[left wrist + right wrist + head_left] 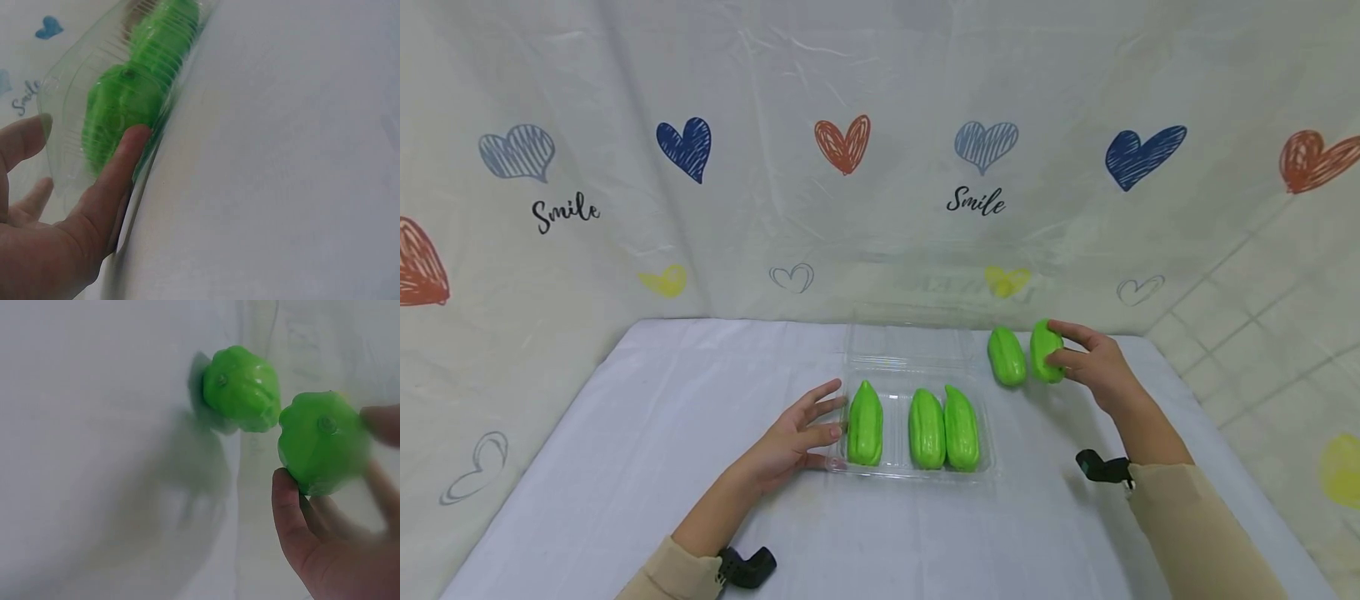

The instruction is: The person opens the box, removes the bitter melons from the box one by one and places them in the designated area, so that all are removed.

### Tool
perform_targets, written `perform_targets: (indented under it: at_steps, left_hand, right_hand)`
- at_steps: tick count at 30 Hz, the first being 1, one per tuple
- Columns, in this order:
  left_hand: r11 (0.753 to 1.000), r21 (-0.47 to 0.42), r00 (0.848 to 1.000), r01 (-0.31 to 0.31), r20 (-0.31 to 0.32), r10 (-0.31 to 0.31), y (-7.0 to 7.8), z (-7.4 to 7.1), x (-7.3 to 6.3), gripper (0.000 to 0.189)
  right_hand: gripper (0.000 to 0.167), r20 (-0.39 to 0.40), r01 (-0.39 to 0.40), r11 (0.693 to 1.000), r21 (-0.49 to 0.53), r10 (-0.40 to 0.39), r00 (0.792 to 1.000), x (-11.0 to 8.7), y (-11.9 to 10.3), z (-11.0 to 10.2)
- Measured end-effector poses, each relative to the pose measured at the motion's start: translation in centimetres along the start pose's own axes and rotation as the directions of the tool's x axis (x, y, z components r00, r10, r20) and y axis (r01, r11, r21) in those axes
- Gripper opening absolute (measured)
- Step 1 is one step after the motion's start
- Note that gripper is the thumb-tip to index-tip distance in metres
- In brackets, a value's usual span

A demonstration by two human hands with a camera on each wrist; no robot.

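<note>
A clear plastic clamshell box (pixel 895 472) stands on the table with its lid (pixel 910 346) raised at the back. Inside lie three green ridged gourd-shaped vegetables: one (pixel 865 425) on the left, two (pixel 927 429) side by side on the right. My left hand (pixel 793 437) rests against the box's left side, fingers spread and thumb (pixel 115 172) laid along its wall. Between thumb and fingers my right hand (pixel 1097 367) pinches a green gourd (pixel 322 440), held over the table behind and right of the box. Just left of it another green gourd (pixel 240 387) lies on the table.
A white cloth (pixel 700 417) covers the table. Behind it hangs a pale backdrop (pixel 910 75) printed with hearts and the word Smile. Dark wrist devices (pixel 748 567) are worn on both forearms.
</note>
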State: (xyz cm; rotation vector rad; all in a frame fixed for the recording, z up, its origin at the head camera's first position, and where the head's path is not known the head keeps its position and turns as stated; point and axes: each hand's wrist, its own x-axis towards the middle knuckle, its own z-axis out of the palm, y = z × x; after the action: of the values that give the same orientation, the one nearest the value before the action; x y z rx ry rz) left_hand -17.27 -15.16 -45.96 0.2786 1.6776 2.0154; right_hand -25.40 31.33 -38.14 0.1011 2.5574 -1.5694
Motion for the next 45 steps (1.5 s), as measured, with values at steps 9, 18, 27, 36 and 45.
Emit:
perform_targets:
  at_steps: [9, 18, 27, 36, 45]
  left_hand:
    - [1.000, -0.001, 1.000, -0.002, -0.001, 0.002, -0.1, -0.1, 0.1, 0.075]
    - [1.000, 0.002, 1.000, -0.008, 0.001, 0.008, 0.0, -0.1, 0.0, 0.076]
    - [1.000, 0.014, 1.000, 0.002, -0.005, -0.002, 0.1, -0.1, 0.1, 0.075]
    - [1.000, 0.008, 1.000, -0.004, -0.002, 0.004, 0.1, 0.0, 0.1, 0.075]
    - [1.000, 0.008, 1.000, -0.007, -0.003, 0.007, -0.1, 0.0, 0.0, 0.075]
  right_hand:
    - [0.071, -0.008, -0.020, 1.000, 0.008, 0.020, 1.000, 0.6, 0.7, -0.1]
    - [0.072, -0.007, -0.038, 0.999, -0.035, 0.038, 0.999, 1.9, 2.0, -0.2]
    - [0.071, -0.022, -0.041, 0.995, -0.094, 0.040, 0.999, 2.6, 2.3, -0.2]
    - [0.069, -0.014, -0.005, 0.988, -0.155, 0.003, 1.000, 3.5, 2.9, 0.1]
    - [0.070, -0.007, -0.003, 0.987, -0.163, 0.002, 1.000, 3.9, 3.0, 0.4]
